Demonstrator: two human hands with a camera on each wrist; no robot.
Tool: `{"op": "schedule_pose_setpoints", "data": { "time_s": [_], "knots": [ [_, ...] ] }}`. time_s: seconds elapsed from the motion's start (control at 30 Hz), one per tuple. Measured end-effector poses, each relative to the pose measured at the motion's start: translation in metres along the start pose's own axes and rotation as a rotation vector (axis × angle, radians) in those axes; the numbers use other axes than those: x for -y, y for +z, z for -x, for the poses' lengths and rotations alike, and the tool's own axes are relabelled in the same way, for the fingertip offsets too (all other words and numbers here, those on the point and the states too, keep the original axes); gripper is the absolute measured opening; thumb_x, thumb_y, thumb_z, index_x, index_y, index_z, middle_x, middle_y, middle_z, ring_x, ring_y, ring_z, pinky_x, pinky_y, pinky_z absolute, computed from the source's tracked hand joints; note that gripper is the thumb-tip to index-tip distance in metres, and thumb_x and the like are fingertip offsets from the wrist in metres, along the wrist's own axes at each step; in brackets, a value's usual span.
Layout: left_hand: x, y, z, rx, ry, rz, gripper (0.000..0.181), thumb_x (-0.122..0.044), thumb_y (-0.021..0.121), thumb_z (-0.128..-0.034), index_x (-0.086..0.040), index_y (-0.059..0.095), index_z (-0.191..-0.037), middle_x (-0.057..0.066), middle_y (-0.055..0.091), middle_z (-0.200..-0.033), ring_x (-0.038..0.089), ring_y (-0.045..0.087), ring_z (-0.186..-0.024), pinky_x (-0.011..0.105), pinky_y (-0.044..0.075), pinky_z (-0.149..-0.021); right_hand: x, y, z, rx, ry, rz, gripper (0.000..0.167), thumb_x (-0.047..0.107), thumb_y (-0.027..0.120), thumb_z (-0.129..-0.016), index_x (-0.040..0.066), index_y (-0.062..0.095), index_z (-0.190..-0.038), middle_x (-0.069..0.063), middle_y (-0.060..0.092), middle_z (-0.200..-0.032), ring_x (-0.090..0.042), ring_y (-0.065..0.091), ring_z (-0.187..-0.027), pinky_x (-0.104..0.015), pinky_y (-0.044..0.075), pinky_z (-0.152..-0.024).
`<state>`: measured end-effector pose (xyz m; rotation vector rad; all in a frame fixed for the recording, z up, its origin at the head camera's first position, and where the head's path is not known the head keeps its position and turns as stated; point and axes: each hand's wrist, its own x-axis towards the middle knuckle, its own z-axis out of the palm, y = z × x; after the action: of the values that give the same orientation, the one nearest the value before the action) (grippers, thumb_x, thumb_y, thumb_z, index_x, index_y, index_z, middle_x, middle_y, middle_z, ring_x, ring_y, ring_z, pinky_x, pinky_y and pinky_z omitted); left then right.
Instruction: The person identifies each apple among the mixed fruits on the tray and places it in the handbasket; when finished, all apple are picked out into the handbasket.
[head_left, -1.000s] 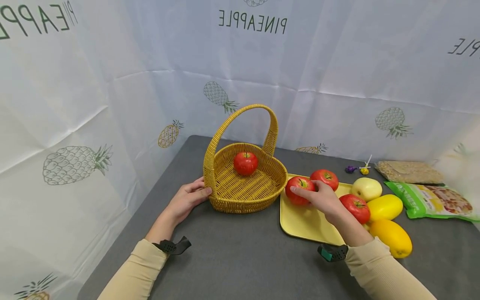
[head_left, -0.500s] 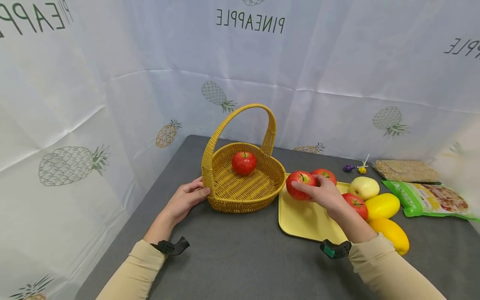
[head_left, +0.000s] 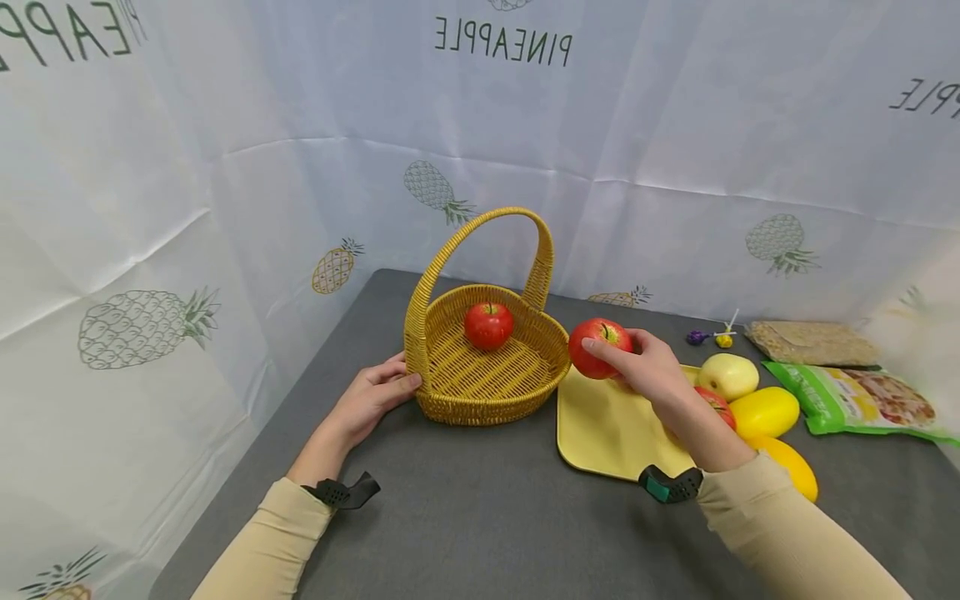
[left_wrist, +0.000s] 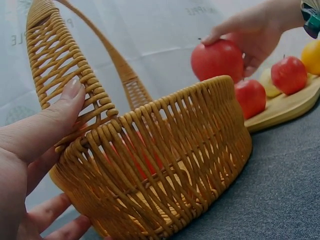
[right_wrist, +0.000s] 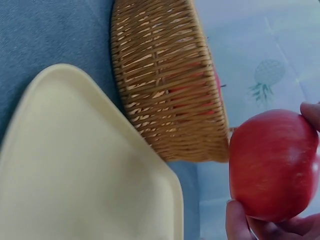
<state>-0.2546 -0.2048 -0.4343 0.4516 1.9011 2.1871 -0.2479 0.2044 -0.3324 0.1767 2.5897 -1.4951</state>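
A wicker basket (head_left: 480, 412) with a tall handle stands at the middle of the table, one red apple (head_left: 488, 326) lying inside. At its left side my left hand (head_left: 367, 402) grips the rim by the handle's base; in the left wrist view the thumb lies over the weave. My right hand (head_left: 651, 364) holds another red apple (head_left: 600, 348) above the yellow tray (head_left: 611, 433), close to the basket's right rim. The right wrist view shows that held apple (right_wrist: 272, 165) between thumb and fingers, beside the basket (right_wrist: 165, 75).
At the tray's right lie a pale green fruit (head_left: 728, 377), a partly hidden red apple (head_left: 716, 404) and two yellow fruits (head_left: 765, 412). Further right are a green packet (head_left: 862, 400) and a bag of grains (head_left: 813, 342). Two small wrapped lollipops (head_left: 697, 337) lie near the back edge.
My right hand has lifted its apple up off the tray, beside the basket rim. My left hand keeps its grip on the basket, and the apple inside has not moved.
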Motion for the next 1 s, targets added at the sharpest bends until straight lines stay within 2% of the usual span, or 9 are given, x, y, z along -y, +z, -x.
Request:
{"op": "schedule_pose_setpoints", "data": {
  "time_s": [0.2, 0.4, 0.67, 0.9, 1.0],
  "knots": [
    [-0.001, -0.002, 0.001, -0.01, -0.01, -0.015, 0.02, -0.017, 0.069, -0.0999, -0.001, 0.071, -0.111, 0.013, 0.019, -0.168, 0.029, 0.014, -0.155, 0.027, 0.049, -0.1, 0.011, 0.006, -0.005, 0.004, -0.04, 0.027, 0.092, 0.065, 0.072, -0.087, 0.004, 0.042, -0.149, -0.017, 0.056, -0.132, -0.029, 0.057, -0.103, -0.034, 0.051, -0.083],
    [-0.002, 0.0, 0.001, -0.008, -0.009, -0.013, 0.021, -0.016, 0.07, -0.0998, 0.001, 0.071, -0.111, 0.013, 0.02, -0.168, 0.028, 0.016, -0.154, 0.028, 0.049, -0.101, 0.019, 0.015, -0.008, 0.033, -0.06, -0.026, 0.092, 0.062, 0.074, -0.087, 0.006, 0.041, -0.151, -0.015, 0.056, -0.137, -0.028, 0.06, -0.109, -0.037, 0.05, -0.093],
    [-0.001, 0.001, 0.001, -0.009, -0.011, 0.002, 0.021, -0.014, 0.069, -0.1, 0.004, 0.07, -0.112, 0.014, 0.021, -0.168, 0.029, 0.017, -0.154, 0.028, 0.05, -0.101, 0.023, 0.028, -0.013, 0.081, -0.089, -0.05, 0.088, 0.06, 0.077, -0.086, 0.007, 0.044, -0.148, -0.015, 0.056, -0.134, -0.031, 0.057, -0.114, -0.052, 0.047, -0.102],
    [-0.004, 0.004, 0.001, -0.02, -0.023, -0.006, 0.02, -0.015, 0.07, -0.0993, 0.001, 0.072, -0.111, 0.011, 0.024, -0.167, 0.026, 0.02, -0.154, 0.028, 0.049, -0.101, 0.029, 0.036, -0.015, 0.114, -0.125, -0.003, 0.082, 0.057, 0.076, -0.088, 0.006, 0.048, -0.145, -0.015, 0.057, -0.133, -0.031, 0.055, -0.114, -0.042, 0.049, -0.092],
    [-0.005, 0.004, 0.001, -0.017, -0.02, 0.0, 0.02, -0.015, 0.071, -0.099, 0.001, 0.072, -0.112, 0.01, 0.024, -0.167, 0.026, 0.02, -0.153, 0.028, 0.05, -0.101, 0.032, 0.042, -0.018, 0.14, -0.147, 0.019, 0.079, 0.056, 0.077, -0.087, 0.008, 0.049, -0.144, -0.014, 0.057, -0.132, -0.031, 0.053, -0.118, -0.046, 0.05, -0.094]
  ]
}}
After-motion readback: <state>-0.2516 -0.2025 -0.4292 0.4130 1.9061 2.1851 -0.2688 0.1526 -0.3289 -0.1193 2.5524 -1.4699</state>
